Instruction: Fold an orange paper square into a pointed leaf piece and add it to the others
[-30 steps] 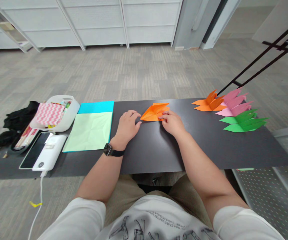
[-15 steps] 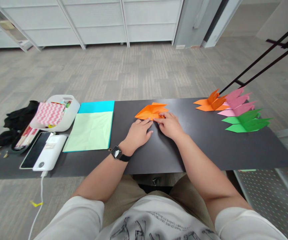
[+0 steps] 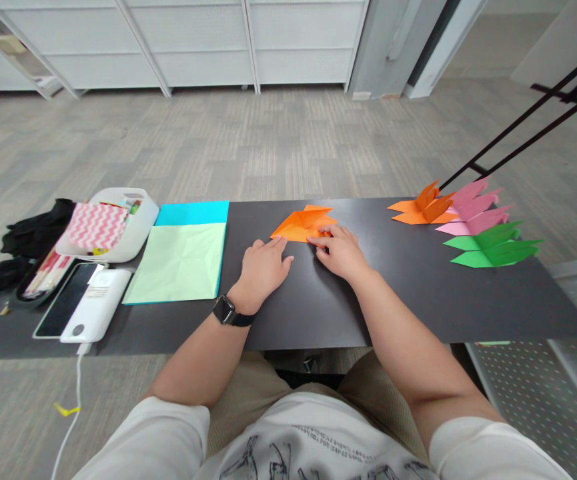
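Folded orange paper (image 3: 302, 225) on a black tabletop (image 3: 418, 293); the pale green paper sheet (image 3: 175, 260) serves as reference for position. The orange paper, pointed at its left end, lies to the right of the sheet, well apart from it. The person's left hand (image 3: 263, 270), with a smartwatch (image 3: 224, 309) on the wrist, lies between sheet and orange paper, its fingers extended to the near left edge of the latter and closed around nothing. The right hand (image 3: 342, 252), farther right of the sheet, has bent fingers on the near right part of the orange paper; whether a fold is pinched there cannot be told.

Containers: left of the sheet, near its far corner, a white plastic basket (image 3: 143, 227) bears a pink-and-white zigzag-patterned item (image 3: 97, 225), with small multicoloured articles beside it, too small to identify. Farther left of the sheet, a dark shallow tray (image 3: 33, 303) contains elongated red-and-white articles (image 3: 47, 273).

Also left of the sheet: a smartphone (image 3: 65, 307) and a white power bank (image 3: 99, 300) with its cable (image 3: 78, 383). Far right of the sheet: orange (image 3: 421, 205), pink (image 3: 473, 203) and green origami cranes (image 3: 493, 247).
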`<state>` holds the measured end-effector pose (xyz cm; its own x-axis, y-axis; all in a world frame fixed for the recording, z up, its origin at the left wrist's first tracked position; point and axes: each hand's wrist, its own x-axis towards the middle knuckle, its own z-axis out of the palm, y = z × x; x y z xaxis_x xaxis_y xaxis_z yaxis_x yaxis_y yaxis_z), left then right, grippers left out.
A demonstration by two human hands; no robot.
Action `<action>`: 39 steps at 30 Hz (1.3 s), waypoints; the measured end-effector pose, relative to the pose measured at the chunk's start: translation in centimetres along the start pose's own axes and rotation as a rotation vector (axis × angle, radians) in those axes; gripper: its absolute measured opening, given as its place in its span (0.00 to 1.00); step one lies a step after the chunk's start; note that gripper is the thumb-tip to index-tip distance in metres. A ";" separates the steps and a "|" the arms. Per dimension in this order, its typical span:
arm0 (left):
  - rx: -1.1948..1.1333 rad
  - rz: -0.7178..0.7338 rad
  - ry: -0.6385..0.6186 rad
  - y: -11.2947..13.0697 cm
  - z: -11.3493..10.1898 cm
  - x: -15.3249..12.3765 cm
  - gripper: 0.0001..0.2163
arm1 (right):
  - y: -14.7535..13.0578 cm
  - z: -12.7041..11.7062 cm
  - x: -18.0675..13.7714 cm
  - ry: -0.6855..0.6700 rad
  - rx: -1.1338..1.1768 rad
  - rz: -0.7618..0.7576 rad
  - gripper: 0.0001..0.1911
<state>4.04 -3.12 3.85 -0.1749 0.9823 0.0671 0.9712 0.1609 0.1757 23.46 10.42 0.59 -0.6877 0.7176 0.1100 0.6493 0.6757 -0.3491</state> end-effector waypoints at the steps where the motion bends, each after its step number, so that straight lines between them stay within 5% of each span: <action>1: -0.001 -0.006 0.005 -0.2 0.0 0.0 0.19 | 0.0 0.0 0.0 0.001 0.002 0.001 0.21; 13: 0.053 -0.090 0.022 -1.0 -1.2 -0.2 0.15 | -0.3 -0.5 -0.2 -0.045 -0.026 -0.009 0.22; 18: 0.004 -0.158 0.173 -1.0 -2.2 0.0 0.11 | -0.5 -0.7 -0.4 -0.066 -0.053 -0.026 0.23; 21: -0.141 -0.037 0.218 -0.4 -2.3 0.2 0.09 | -0.9 -0.8 -0.6 -0.080 -0.083 -0.041 0.24; 26: -0.281 0.291 0.063 0.9 -0.5 0.4 0.18 | -1.6 -1.0 -0.9 -0.116 -0.100 -0.061 0.28; 32: -0.197 0.242 -0.061 0.7 1.7 0.8 0.26 | -2.0 -0.9 -0.9 -0.147 -0.067 -0.095 0.28; 39: -0.161 0.197 -0.090 0.4 1.8 1.0 0.26 | -1.0 -0.9 -0.4 -0.059 -0.019 0.021 0.26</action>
<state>4.59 -1.88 2.21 0.0374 0.9989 0.0294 0.9457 -0.0448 0.3219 23.39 9.68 1.75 -0.6916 0.7208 0.0472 0.6693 0.6640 -0.3333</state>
